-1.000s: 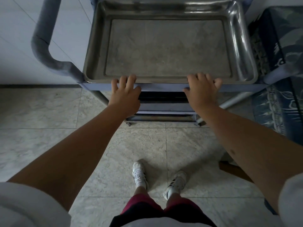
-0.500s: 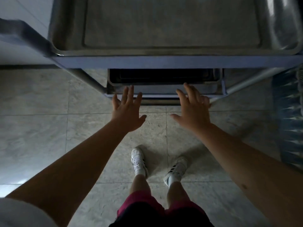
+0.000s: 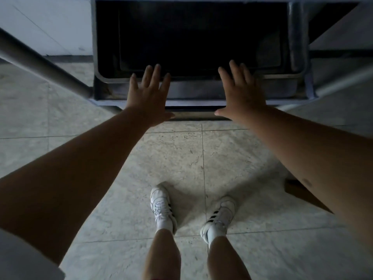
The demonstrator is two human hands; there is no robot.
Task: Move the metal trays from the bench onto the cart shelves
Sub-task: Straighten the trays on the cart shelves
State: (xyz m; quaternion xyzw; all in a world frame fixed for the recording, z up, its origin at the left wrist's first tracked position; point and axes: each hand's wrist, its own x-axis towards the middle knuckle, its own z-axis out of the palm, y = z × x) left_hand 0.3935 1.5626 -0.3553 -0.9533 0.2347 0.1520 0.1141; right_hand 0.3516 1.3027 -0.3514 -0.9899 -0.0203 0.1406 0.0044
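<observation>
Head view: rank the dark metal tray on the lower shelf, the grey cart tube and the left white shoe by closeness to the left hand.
From the left hand:
1. Dark metal tray, at its fingertips, just ahead.
2. Grey cart tube, off to its left.
3. Left white shoe, below on the floor.

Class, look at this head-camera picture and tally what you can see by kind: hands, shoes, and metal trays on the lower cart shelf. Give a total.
Hands: 2, left hand and right hand
White shoes: 2, and
Metal trays: 1, metal tray
Total: 5
</observation>
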